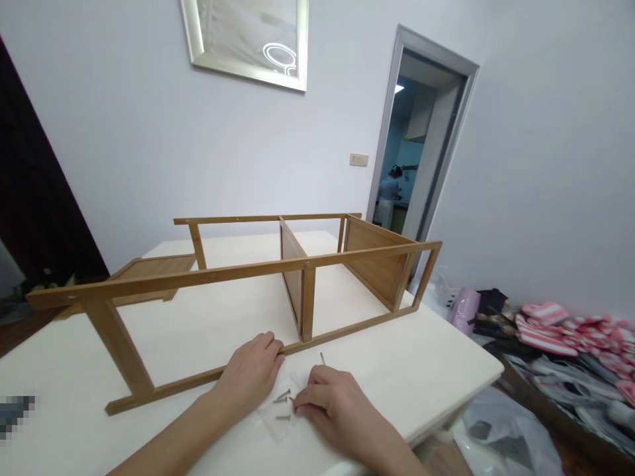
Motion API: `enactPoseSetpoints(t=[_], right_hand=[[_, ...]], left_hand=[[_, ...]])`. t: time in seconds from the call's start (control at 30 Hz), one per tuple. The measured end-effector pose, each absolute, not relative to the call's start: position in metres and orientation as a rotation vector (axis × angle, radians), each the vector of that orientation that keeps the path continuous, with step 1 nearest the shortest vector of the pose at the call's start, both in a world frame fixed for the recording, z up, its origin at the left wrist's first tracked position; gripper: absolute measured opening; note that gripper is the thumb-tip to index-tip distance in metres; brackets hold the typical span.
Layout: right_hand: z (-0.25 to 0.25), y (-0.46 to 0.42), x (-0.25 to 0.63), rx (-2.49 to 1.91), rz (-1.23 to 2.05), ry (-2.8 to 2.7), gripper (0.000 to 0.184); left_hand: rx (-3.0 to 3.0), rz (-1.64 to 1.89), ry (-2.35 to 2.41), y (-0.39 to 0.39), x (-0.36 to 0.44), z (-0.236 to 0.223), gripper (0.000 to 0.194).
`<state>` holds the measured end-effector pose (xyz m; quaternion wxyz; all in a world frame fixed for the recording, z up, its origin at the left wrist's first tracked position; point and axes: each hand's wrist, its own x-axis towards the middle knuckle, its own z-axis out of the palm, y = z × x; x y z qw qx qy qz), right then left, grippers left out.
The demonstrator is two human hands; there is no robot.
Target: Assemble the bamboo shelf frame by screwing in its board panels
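A wooden shelf frame [258, 268] lies on its side across the white table. My left hand [254, 370] is closed, its fingers curled over the frame's lower rail [191, 381] left of the middle shelf panel. To the right, my right hand [337, 406] pinches at a screw [292, 399] above a clear plastic bag [278, 431]. A thin metal rod [322, 358] sticks up behind the right hand's knuckles; its other end is hidden. Several loose screws [283, 417] lie on the bag near my fingertips.
A separate wooden panel [153, 268] lies at the table's left. The white table [446, 357] ends at a rounded right corner, with clothes [570, 330] and plastic bags [506, 430] beyond it. A person [389, 195] stands past the doorway. A dark object [14, 413], pixelated, is at the left edge.
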<state>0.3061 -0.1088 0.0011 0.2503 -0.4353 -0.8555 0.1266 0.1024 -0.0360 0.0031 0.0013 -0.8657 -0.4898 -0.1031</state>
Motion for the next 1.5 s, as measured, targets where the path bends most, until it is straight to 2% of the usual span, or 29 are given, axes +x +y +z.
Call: enactPoseSetpoints(t=[0.8,1.0,1.17,1.5], right_hand=[[-0.002,-0.11,0.309,-1.068,0.277,-2.182,0.019],[-0.007,-0.106,0.309,-1.117,0.246,-2.19,0.035],[-0.009,-0.103,0.308,-1.158,0.21,-2.09,0.024],[-0.014,-0.101,0.312,-1.223,0.184,-1.837,0.014]], left_hand=[[-2.729,-0.372,-1.521,-0.032,0.108,0.0,0.031],[-2.749,-0.384,-1.501,-0.032,0.114,0.002,0.029],[-2.736,-0.367,-1.442,-0.03,0.116,-0.001,0.031],[-2.524,-0.393,-1.281,-0.03,0.114,-0.011,0.035]])
